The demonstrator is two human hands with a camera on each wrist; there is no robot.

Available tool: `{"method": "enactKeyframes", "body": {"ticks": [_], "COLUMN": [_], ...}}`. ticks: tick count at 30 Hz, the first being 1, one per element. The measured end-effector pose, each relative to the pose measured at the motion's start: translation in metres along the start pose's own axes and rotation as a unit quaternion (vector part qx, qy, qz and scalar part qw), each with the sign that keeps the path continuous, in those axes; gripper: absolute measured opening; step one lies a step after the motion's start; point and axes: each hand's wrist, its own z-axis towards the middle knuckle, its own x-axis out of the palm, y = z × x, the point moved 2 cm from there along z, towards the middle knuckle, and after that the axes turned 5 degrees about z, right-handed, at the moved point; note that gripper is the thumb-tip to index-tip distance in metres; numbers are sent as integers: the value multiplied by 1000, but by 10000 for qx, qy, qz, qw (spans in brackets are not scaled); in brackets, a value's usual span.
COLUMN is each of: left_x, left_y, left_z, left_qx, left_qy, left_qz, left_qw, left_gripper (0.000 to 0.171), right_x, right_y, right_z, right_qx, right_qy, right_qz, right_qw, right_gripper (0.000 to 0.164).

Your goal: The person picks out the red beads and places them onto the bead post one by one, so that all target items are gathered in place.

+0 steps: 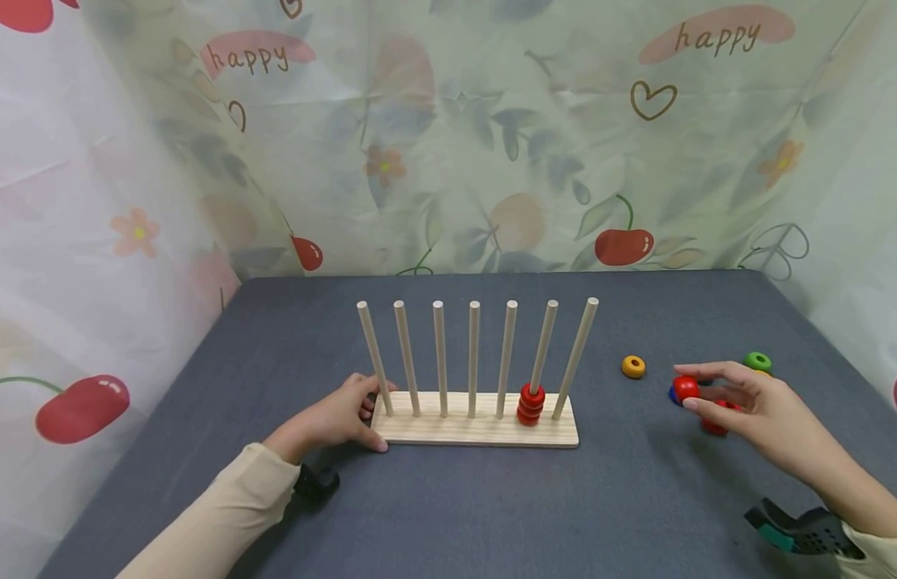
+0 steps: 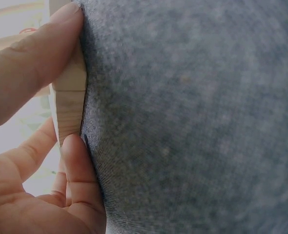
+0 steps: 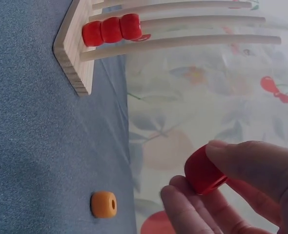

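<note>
A wooden peg stand [image 1: 448,429] with several upright pegs stands on the table. My left hand [image 1: 335,416] grips its left end, the thumb on the front edge and other fingers around the side; the left wrist view shows the thumb [image 2: 61,29] and a fingertip against the wood. Three red beads [image 1: 531,404] are stacked on the second peg from the right. Well right of the stand, my right hand [image 1: 774,410] pinches a red bead [image 3: 202,170] between thumb and fingers, raised above the table, its hole visible in the right wrist view.
An orange bead [image 1: 632,367] lies between the stand and my right hand. Beyond and beneath that hand are a green bead [image 1: 757,359], a partly hidden blue one [image 1: 673,395] and more red [image 1: 714,428]. Patterned cloth [image 1: 463,145] hangs behind the table.
</note>
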Motion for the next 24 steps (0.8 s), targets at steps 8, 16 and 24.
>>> {"method": "enactKeyframes", "body": {"ticks": [8, 16, 24], "left_x": [0, 0, 0], "left_y": [-1, -2, 1], "left_z": [0, 0, 1], "left_qx": [-4, -85, -46], "left_qy": [-13, -62, -56], "left_qz": [-1, 46, 28], "left_qw": [10000, 9999, 10000], "left_gripper": [77, 76, 76], "right_x": [-2, -3, 0], "right_y": [6, 15, 29], "right_z": [0, 2, 8], "right_qx": [-20, -291, -518], "right_qy": [-345, -562, -639], "right_qz": [149, -2, 164], "right_qw": [9993, 9980, 9965], "right_gripper": [44, 43, 43]}}
